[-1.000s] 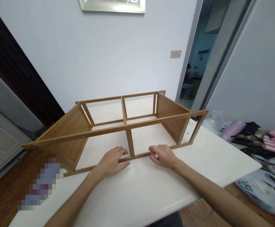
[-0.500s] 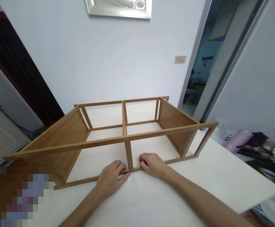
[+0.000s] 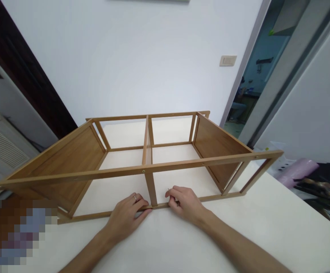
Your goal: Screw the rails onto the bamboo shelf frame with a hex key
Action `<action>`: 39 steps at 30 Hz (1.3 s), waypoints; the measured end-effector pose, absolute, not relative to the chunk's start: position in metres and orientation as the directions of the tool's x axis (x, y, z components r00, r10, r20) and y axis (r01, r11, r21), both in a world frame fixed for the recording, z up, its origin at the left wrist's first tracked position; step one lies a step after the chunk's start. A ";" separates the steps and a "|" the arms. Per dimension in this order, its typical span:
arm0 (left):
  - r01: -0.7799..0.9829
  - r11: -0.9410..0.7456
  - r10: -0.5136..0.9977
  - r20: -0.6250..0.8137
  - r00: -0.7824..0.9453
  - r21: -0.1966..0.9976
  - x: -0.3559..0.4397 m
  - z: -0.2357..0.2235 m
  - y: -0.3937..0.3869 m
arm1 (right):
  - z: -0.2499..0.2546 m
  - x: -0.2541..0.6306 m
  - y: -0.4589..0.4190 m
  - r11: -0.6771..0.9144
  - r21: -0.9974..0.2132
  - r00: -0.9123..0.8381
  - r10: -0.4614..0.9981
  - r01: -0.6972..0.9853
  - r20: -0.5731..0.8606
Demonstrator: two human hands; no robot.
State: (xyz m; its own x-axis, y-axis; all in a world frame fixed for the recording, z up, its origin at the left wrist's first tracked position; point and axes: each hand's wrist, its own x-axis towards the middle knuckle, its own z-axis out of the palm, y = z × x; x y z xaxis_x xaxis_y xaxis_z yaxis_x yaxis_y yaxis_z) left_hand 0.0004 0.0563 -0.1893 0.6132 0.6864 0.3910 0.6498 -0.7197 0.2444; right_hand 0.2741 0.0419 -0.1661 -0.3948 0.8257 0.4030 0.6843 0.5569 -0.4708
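Note:
A wooden shelf frame (image 3: 176, 163) lies on its side on the white table (image 3: 255, 223), with a solid panel at each end and a middle crosspiece. My left hand (image 3: 130, 214), a ring on one finger, grips the near bottom rail just left of the middle upright (image 3: 150, 189); thumb in front, fingers over the top. To the right of that upright, my right hand (image 3: 187, 206) is at the same rail with its fingers pinched. A tiny thin tip shows above its fingertips, too small to name.
Behind the frame stands a white wall with a light switch (image 3: 227, 60). A doorway (image 3: 247, 91) opens at the right, where a person is partly visible. A pink roll (image 3: 298, 172) and piled items lie beyond the table's right edge. A louvred panel (image 3: 4, 148) is at left.
The view has tilted down and come closer to the frame. My right hand's fingers have lifted slightly and a small thin tip now shows between them. My left hand keeps its grip.

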 end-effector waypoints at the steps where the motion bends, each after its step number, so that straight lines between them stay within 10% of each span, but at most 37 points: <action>1: 0.641 -0.728 0.678 0.396 0.619 0.245 -0.001 -0.189 0.056 | -0.167 0.273 0.039 0.576 -0.473 -0.404 0.812 0.666 0.421; 22: 0.591 -0.773 0.617 0.490 0.616 0.231 -0.005 -0.186 0.054 | -0.170 0.248 0.016 0.561 -0.633 -0.384 0.828 0.534 0.409; 39: 0.581 -0.774 0.629 0.413 0.658 0.252 -0.005 -0.183 0.061 | -0.175 0.263 0.042 0.382 -0.354 -0.219 0.880 0.854 0.421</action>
